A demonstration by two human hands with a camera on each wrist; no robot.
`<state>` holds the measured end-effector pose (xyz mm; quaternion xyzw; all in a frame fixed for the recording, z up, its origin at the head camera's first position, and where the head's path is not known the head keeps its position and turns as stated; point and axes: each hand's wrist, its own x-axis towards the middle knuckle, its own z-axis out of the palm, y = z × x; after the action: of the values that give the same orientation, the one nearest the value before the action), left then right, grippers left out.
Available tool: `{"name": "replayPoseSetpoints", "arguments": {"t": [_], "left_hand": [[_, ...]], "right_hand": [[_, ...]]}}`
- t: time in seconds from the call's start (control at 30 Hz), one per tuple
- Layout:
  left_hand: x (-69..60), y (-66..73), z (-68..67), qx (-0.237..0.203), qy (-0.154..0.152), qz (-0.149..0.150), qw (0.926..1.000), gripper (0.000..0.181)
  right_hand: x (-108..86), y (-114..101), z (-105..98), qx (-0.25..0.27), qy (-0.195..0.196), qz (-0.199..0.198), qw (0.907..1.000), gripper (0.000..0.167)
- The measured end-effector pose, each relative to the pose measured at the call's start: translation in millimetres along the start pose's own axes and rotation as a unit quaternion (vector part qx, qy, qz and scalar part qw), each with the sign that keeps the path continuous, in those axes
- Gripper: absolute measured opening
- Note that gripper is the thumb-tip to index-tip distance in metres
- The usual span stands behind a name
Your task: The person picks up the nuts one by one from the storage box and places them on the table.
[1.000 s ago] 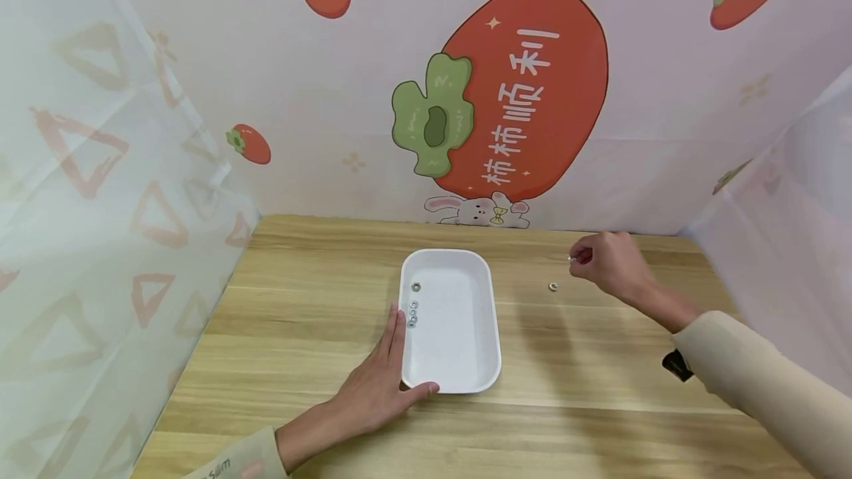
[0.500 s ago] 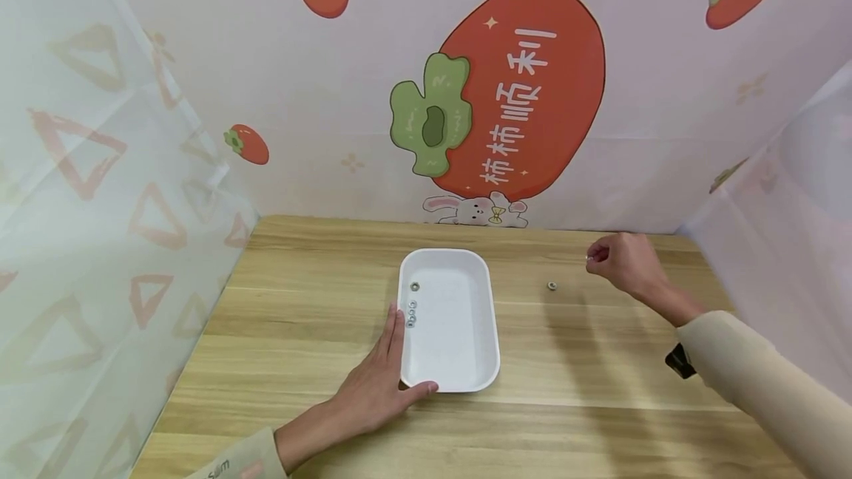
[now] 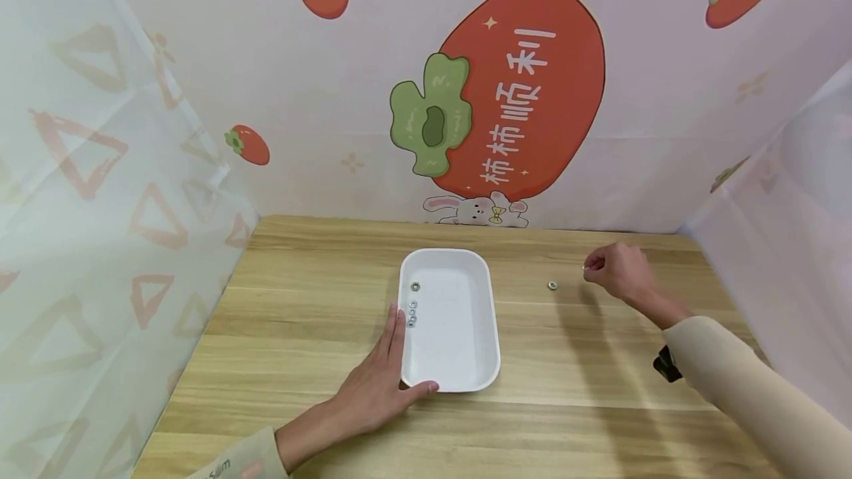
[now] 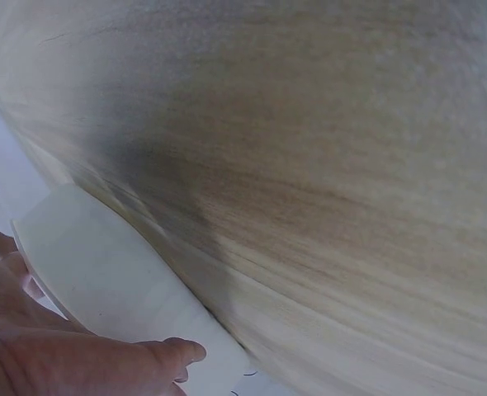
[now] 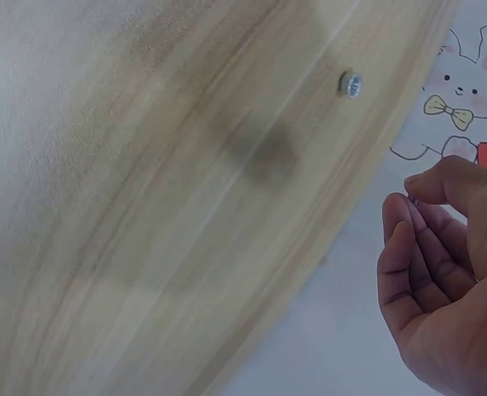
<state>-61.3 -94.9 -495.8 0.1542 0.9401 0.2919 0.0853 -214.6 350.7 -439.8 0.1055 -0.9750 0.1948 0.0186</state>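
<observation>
Right fingers (image 5: 399, 276): pinching tiny piece (image 3: 586, 267), right of tray (image 3: 451, 338).
Left fingers (image 3: 397, 338): straight, at tray's left rim.
Nuts (image 3: 413, 312): several inside tray, apparently done.
Loose nut (image 3: 552, 285): on counter (image 3: 319, 287), tray's right; likely pending, like piece.

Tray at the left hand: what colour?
The tray is plain white; the head view shows it best.

Left hand (image 3: 369, 394): one, fingers (image 3: 396, 338) extended straight, thumb (image 3: 419, 392) spread wide; left forearm (image 3: 308, 431) reaching in from lower left. Right hand (image 3: 623, 270): one, raised, thumb and fingertip pinched, remaining fingers curled inward; right forearm (image 3: 752, 383) sleeved, angled in from lower right.
</observation>
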Motion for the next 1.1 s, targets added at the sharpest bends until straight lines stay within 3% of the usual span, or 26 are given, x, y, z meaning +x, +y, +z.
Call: {"name": "replayPoseSetpoints", "arguments": {"t": [0.2,0.53,1.1], "left_hand": [[-0.4,0.4,-0.9,0.0,-0.001,-0.001,1.0,0.12],[0.2,0.3,0.1,-0.002,-0.002,0.002,1.0,0.119],[0.6,-0.2,0.4,-0.005,0.002,0.002,1.0,0.119]], "right_hand": [[0.2,3.5,16.3,0.006,-0.018,0.005,0.9998,0.009],[0.3,7.8,40.4,-0.003,0.026,-0.032,0.9991,0.005],[2.0,0.4,56.6,0.006,-0.013,-0.002,0.9999,0.004]]}}
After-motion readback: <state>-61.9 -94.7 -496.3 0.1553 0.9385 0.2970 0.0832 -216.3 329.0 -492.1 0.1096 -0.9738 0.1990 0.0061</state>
